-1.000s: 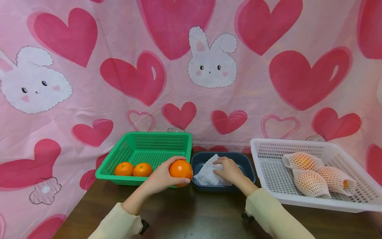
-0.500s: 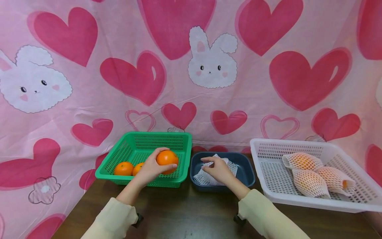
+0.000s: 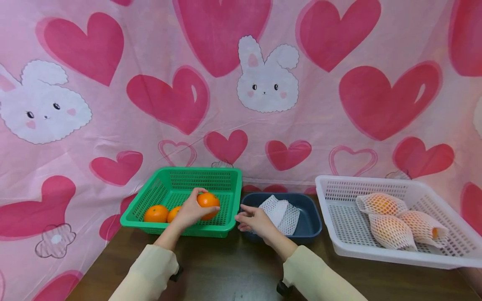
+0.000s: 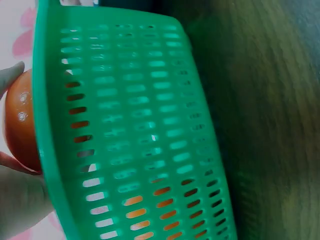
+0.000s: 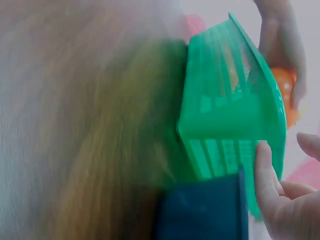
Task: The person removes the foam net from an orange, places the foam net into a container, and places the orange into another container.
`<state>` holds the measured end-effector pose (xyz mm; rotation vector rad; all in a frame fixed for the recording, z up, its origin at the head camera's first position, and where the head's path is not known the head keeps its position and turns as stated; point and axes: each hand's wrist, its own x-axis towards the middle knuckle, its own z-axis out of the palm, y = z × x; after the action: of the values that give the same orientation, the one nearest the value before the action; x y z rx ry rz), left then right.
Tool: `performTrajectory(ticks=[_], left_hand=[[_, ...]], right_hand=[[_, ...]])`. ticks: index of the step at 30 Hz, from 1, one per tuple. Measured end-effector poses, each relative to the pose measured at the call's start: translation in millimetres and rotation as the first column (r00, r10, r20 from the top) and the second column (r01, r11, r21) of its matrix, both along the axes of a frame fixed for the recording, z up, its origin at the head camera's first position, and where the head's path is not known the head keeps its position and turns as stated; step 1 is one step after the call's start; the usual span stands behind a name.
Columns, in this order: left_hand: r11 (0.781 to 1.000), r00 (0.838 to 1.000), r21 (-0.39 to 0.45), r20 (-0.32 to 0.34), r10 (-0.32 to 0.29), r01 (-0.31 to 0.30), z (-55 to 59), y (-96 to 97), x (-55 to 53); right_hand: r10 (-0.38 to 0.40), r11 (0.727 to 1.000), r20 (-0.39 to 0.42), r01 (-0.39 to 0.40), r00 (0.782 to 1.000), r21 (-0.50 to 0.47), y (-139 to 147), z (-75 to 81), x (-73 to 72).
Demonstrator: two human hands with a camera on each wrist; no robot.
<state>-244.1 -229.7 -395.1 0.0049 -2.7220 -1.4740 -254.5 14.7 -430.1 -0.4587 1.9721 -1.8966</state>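
My left hand [image 3: 188, 212] grips an orange [image 3: 208, 202] low over the green basket [image 3: 226, 228]. In the left wrist view the orange [image 4: 21, 120] shows partly above the basket's rim, with fingers at its sides. Two more oranges lie in the basket's left part; one orange [image 3: 156, 213] is in plain sight, the other is half hidden behind the hand. My right hand [image 3: 260, 223] holds nothing, its fingers loosely bent by the green basket's right side, over the left edge of the dark blue tray [image 3: 312, 221]. White foam fruit nets [image 3: 280, 212] lie in that tray.
A white basket [image 3: 340, 221] stands on the right with several fruits in foam nets [image 3: 393, 230] in its right part. All containers sit on a dark wooden table [image 3: 233, 267]. Behind them hangs a pink cloth [image 3: 211, 104] with hearts and rabbits.
My left hand has carried the orange left from near the blue tray and lowered it into the green basket. My right hand has left the foam nets and moved left toward the green basket.
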Motion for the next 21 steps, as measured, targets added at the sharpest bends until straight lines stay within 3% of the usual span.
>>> performTrajectory(ticks=[5, 11, 21], left_hand=[[0.996, 1.000, -0.090, 0.009, 0.014, -0.014, -8.1, -0.7, -4.1], [0.986, 1.000, -0.166, 0.011, 0.029, -0.026, -9.6, 0.3, -8.1], [0.970, 0.998, -0.241, 0.051, 0.023, -0.010, -9.4, -1.3, -11.1]], right_hand=[[-0.011, 0.993, 0.095, 0.022, 0.995, -0.112, -8.9, -4.9, 4.6], [-0.038, 0.980, 0.203, 0.077, 0.978, -0.186, -12.5, -4.1, 5.9], [-0.069, 0.970, 0.251, 0.124, 0.966, -0.209, -18.3, -4.9, 6.6]])
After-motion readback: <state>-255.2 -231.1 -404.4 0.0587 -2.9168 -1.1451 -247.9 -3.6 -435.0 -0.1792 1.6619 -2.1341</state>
